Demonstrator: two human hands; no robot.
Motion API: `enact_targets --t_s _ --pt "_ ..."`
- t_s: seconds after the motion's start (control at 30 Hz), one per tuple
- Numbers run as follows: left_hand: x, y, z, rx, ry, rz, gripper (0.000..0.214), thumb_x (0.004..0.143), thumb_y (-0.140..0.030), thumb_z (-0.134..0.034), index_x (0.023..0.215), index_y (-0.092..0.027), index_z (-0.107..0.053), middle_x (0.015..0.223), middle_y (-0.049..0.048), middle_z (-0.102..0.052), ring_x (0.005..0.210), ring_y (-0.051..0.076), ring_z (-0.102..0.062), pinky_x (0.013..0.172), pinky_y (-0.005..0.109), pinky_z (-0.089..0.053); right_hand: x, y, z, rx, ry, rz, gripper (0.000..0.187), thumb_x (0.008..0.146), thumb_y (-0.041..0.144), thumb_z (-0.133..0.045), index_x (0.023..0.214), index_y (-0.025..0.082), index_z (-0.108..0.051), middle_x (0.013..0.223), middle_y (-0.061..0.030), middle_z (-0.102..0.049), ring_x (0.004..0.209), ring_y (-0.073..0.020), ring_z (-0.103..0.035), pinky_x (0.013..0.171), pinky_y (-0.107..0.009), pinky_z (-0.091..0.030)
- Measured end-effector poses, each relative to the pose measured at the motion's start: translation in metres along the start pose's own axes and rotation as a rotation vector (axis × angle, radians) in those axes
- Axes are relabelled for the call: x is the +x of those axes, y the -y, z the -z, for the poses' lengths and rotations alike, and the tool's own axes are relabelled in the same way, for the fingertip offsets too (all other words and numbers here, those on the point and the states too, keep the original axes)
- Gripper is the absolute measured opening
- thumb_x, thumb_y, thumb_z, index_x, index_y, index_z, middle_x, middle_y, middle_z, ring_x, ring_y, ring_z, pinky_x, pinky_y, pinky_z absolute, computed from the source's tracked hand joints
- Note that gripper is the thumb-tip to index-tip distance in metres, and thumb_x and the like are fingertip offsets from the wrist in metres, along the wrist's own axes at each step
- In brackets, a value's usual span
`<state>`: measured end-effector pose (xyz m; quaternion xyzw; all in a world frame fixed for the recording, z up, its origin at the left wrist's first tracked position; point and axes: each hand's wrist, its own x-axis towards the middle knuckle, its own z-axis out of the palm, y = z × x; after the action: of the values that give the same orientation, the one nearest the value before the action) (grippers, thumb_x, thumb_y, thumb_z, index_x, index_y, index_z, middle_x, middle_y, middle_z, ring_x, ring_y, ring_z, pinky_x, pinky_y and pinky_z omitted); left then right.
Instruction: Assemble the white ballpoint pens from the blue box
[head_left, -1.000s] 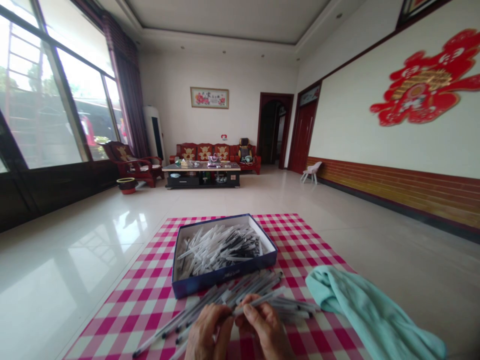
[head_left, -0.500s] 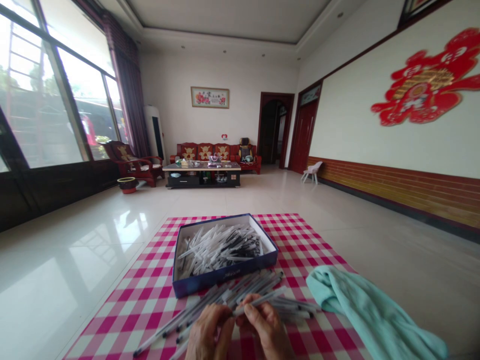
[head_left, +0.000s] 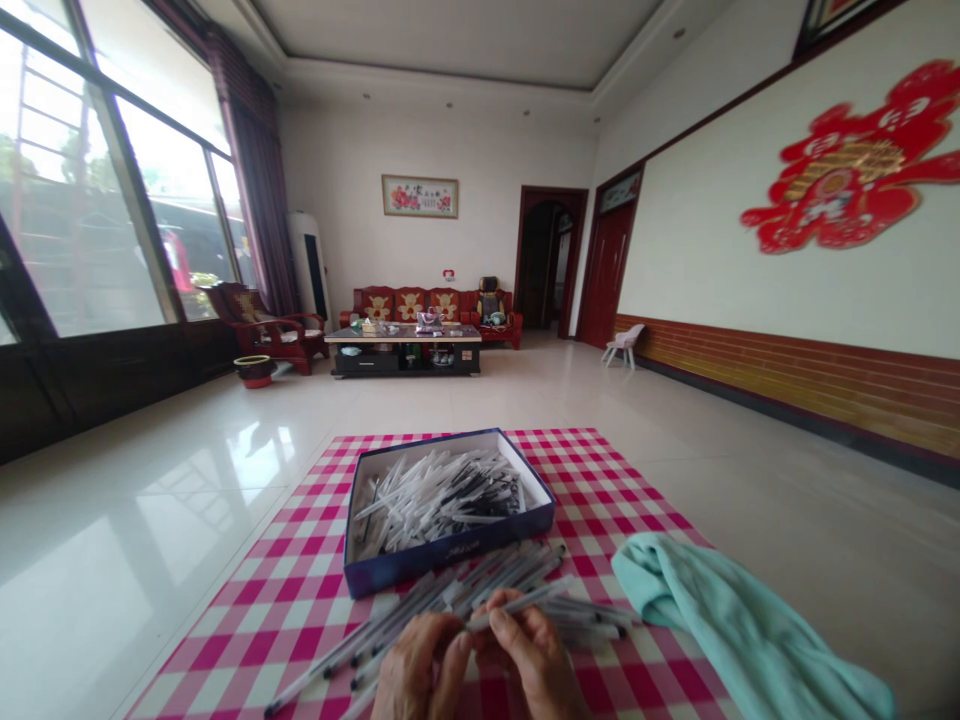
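Low over the front of the table, my right hand (head_left: 531, 652) pinches a whitish translucent pen (head_left: 541, 594) between thumb and fingers, one end pointing up to the right. My left hand (head_left: 421, 662) is closed at the pen's other end, its fingertips close to those of the right hand. That end is hidden by the fingers. Around and beneath both hands lies a loose pile of clear-barrelled pens (head_left: 510, 570) with dark ends. Just behind the pile, a shallow blue box (head_left: 390, 574) holds many white and dark slim pen pieces (head_left: 442, 495).
A pink-and-white checked cloth (head_left: 259, 600) covers the table. At the right edge a mint-green cloth (head_left: 739, 610) lies bunched and hangs over. Beyond a tiled floor stand a low black coffee table (head_left: 405, 360), a wooden sofa and a small chair (head_left: 624, 343).
Both hands keep nearly the same place and grip on the pen. My left thumb has shifted very slightly; the box and pile look unmoved.
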<state>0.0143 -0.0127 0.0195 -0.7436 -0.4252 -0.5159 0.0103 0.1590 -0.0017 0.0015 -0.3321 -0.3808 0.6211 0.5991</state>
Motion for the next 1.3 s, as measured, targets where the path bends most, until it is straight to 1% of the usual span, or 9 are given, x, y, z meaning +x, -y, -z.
enact_targets --t_s 0.17,0.33,0.4,0.67,0.73,0.83,0.97,1.17,1.3 --pt "-0.001 0.008 0.003 -0.175 0.237 0.171 0.023 0.091 -0.033 -0.046 0.074 -0.022 -0.057 0.062 -0.0026 -0.06 0.055 0.011 -0.058 0.055 0.018 -0.046 0.0 -0.001 0.001 0.018 0.004 -0.006 0.029 0.072 0.042 -0.073 0.082 0.018 -0.062 0.069 -0.0023 -0.069 0.06 -0.0159 -0.064 0.057 -0.026 -0.049" --pt "-0.001 0.018 0.001 -0.342 0.28 0.631 0.043 0.089 -0.048 -0.042 0.058 -0.019 -0.048 0.05 -0.0041 -0.047 0.048 0.011 -0.046 0.046 0.02 -0.037 0.002 -0.002 0.006 0.096 -0.047 -0.048 0.028 0.071 0.039 -0.075 0.086 0.02 -0.062 0.082 -0.0027 -0.072 0.07 -0.0175 -0.067 0.064 -0.029 -0.052" --pt "0.001 0.019 0.002 -0.429 0.276 0.748 0.045 0.085 -0.053 -0.044 0.056 -0.019 -0.044 0.049 -0.0046 -0.043 0.049 0.01 -0.041 0.046 0.02 -0.033 0.002 -0.003 0.007 0.1 -0.049 -0.07 0.029 0.07 0.038 -0.076 0.086 0.02 -0.061 0.084 -0.0032 -0.073 0.07 -0.0185 -0.068 0.064 -0.029 -0.053" --pt "0.005 0.009 0.002 -0.774 0.344 0.946 0.045 0.073 -0.061 -0.056 0.062 -0.018 -0.049 0.049 -0.0073 -0.037 0.045 0.007 -0.029 0.043 0.019 -0.022 0.005 -0.004 0.008 0.119 -0.038 -0.061 0.03 0.069 0.039 -0.076 0.085 0.019 -0.061 0.082 -0.0034 -0.072 0.068 -0.0202 -0.068 0.06 -0.03 -0.052" --pt "0.004 0.011 0.001 -0.744 0.302 0.917 0.044 0.073 -0.06 -0.057 0.064 -0.017 -0.054 0.05 -0.0067 -0.04 0.045 0.007 -0.031 0.043 0.019 -0.024 0.006 -0.004 0.009 0.129 -0.044 -0.062 0.03 0.069 0.039 -0.076 0.085 0.019 -0.061 0.082 -0.0033 -0.072 0.068 -0.0199 -0.068 0.06 -0.03 -0.052" --pt "0.004 0.014 0.003 -0.586 0.197 0.751 0.037 0.075 -0.053 -0.059 0.07 -0.016 -0.061 0.057 -0.0032 -0.052 0.054 0.011 -0.045 0.051 0.02 -0.036 0.006 -0.004 0.011 0.134 -0.04 -0.057 0.028 0.071 0.038 -0.075 0.085 0.019 -0.06 0.082 -0.0034 -0.072 0.067 -0.0189 -0.068 0.061 -0.03 -0.052" --pt "0.011 0.02 0.009 -0.298 0.223 0.621 0.029 0.079 -0.046 -0.055 0.082 -0.019 -0.065 0.068 0.0003 -0.065 0.061 0.015 -0.057 0.058 0.023 -0.044 0.004 -0.003 0.009 0.129 -0.027 -0.05 0.028 0.071 0.037 -0.074 0.085 0.018 -0.059 0.079 -0.0038 -0.072 0.066 -0.0184 -0.068 0.059 -0.029 -0.051" --pt "0.047 0.037 0.016 0.201 0.15 0.356 0.022 0.083 -0.034 -0.05 0.091 -0.022 -0.067 0.087 0.0037 -0.069 0.084 0.022 -0.062 0.074 0.032 -0.047 0.005 -0.006 0.005 0.108 -0.068 -0.033 0.032 0.067 0.04 -0.076 0.081 0.017 -0.058 0.074 -0.0046 -0.072 0.062 -0.018 -0.067 0.055 -0.026 -0.05" --pt "0.074 0.044 0.01 0.381 0.188 0.262 0.024 0.087 -0.032 -0.048 0.095 -0.025 -0.069 0.087 0.0028 -0.068 0.085 0.022 -0.062 0.072 0.031 -0.047 0.006 -0.007 0.004 0.119 -0.077 -0.03 0.031 0.066 0.039 -0.076 0.081 0.017 -0.059 0.073 -0.0041 -0.071 0.061 -0.0172 -0.067 0.053 -0.025 -0.05"
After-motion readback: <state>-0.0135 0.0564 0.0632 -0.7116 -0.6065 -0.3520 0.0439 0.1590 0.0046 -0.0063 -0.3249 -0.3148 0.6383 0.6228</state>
